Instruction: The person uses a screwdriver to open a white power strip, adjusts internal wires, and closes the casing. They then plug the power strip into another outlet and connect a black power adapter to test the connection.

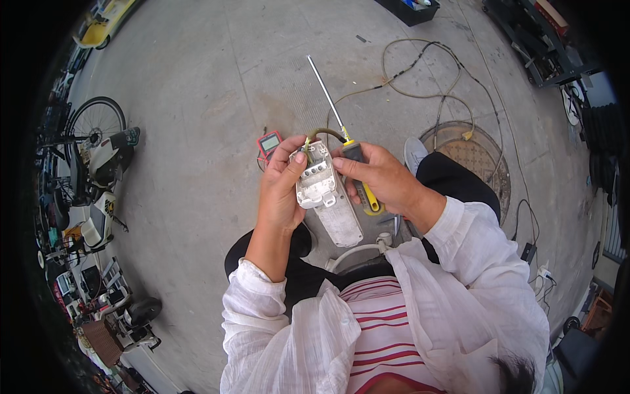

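Observation:
My left hand [282,177] grips a dirty white plastic housing [315,184] with a terminal strip inside and a short sheathed cable [328,130] curving from its top. My right hand [384,177] is closed around a screwdriver [372,201] with a grey and yellow handle and a long steel shaft pointing away from me; my thumb rests beside the housing's right edge. A longer pale plastic piece [342,224] hangs below the housing. A red multimeter [269,142] lies on the floor to the left, and a small metal tool [396,223] lies below my right hand, partly visible.
Looped cables [446,46] and a round manhole cover [492,164] are on the concrete floor to the right. Bicycles and scooters [98,171] line the left side. A dark bin [405,9] and a black cart [535,49] are at the back right. My knees flank my hands.

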{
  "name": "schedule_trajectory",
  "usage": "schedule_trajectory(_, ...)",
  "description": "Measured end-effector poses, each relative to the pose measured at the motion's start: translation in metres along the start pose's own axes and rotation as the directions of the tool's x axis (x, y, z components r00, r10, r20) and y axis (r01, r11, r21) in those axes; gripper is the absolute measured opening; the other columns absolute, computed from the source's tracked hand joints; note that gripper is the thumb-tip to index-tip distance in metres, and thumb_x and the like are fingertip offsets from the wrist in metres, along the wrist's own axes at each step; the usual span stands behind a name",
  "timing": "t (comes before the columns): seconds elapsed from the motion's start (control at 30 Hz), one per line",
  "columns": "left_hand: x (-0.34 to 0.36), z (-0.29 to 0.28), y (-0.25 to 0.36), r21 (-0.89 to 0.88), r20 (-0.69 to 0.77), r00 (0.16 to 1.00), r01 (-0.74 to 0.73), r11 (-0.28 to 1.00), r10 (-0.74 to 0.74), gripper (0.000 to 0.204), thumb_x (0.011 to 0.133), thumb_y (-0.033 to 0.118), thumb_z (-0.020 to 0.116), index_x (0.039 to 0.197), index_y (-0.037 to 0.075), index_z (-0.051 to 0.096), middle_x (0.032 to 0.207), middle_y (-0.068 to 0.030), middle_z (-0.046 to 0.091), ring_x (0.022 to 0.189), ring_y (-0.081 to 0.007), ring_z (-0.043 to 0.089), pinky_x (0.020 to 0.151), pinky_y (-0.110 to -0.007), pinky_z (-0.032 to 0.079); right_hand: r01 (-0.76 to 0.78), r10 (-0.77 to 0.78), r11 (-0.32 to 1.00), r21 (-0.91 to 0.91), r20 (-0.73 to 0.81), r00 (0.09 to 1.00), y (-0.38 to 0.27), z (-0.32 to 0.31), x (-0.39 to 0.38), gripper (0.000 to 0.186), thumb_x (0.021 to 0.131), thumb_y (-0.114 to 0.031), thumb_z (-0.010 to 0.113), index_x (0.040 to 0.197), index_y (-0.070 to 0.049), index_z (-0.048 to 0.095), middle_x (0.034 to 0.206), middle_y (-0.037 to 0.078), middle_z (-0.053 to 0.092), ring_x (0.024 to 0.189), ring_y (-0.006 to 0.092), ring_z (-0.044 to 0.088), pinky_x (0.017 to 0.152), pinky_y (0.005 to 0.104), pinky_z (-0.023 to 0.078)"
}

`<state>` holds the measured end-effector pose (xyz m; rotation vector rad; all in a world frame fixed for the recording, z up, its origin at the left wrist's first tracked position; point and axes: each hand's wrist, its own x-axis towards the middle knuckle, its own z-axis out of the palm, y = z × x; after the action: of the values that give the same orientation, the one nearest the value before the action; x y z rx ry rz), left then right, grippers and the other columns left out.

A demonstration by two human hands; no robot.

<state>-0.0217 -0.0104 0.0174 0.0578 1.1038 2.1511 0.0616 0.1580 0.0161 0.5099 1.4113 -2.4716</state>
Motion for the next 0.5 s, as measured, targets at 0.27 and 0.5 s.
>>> schedule_trajectory(0.27, 0.001, -0.005, -0.006, -0.008, 0.148, 0.967, 0.210, 0.978, -0.207, 0.047, 0.101, 0.033, 0.046, 0.137, 0.002, 0.047, 0.113, -0.0147, 0.065, 0.086, -0.0274, 0.069, 0.073, -0.042, 0.059, 0.080, -0.081, 0.996, -0.036, -0.019, 0.997, 0.004, 0.008, -0.001, 0.020, 0.097, -0.018, 0.060, 0.105, 0.001, 0.058, 0.077, 0.003, 0.060, 0.058, 0.0086, 0.055, 0.050, 0.0255, 0.046)
schedule_trajectory(0.5, -0.002, 0.004, -0.008, -0.147, 0.166, 0.957, 0.264, 0.953, -0.240, 0.059, 0.102, 0.047, 0.033, 0.141, 0.004, 0.043, 0.118, -0.0149, 0.064, 0.091, -0.0336, 0.068, 0.080, -0.050, 0.057, 0.103, -0.105, 0.994, -0.019, -0.136, 0.985, 0.004, 0.009, 0.000, 0.020, 0.093, -0.015, 0.063, 0.102, 0.002, 0.061, 0.079, 0.004, 0.063, 0.059, 0.0091, 0.056, 0.053, 0.0252, 0.047)
